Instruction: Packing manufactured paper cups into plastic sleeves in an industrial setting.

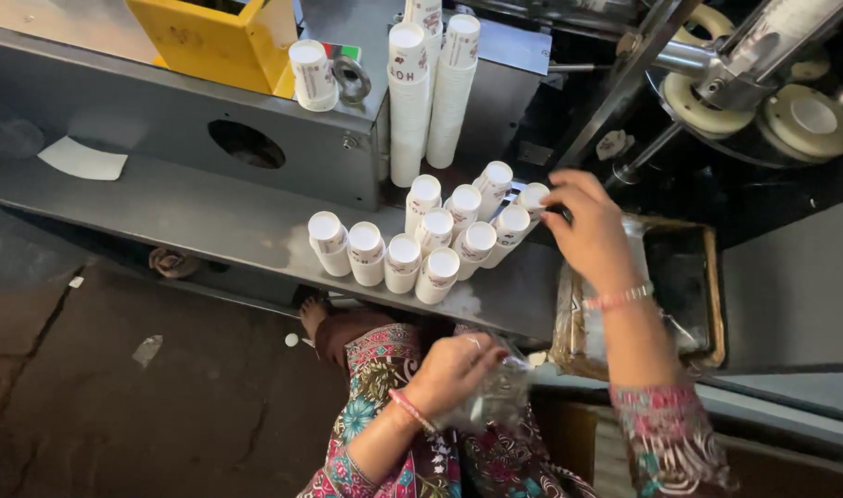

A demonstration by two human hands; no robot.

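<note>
- The paper cups (421,242) in front of you are short stacks, white with dark printing, lying tipped with their white bases up, packed in a cluster on the grey metal bench (209,217).
- Two taller cup stacks (431,92) stand upright behind them, against the machine housing (163,111).
- The cluster sits close to the bench's near edge; bare bench runs out to your left, while on your right a brown tray (707,295) lies just beyond the bench end.
- Your right hand (587,226) is loosely curled, fingertips touching the rightmost cup stack (530,198).
- Your left hand (454,369) is closed around a crumpled clear plastic bag (500,397), low over your patterned lap.
</note>
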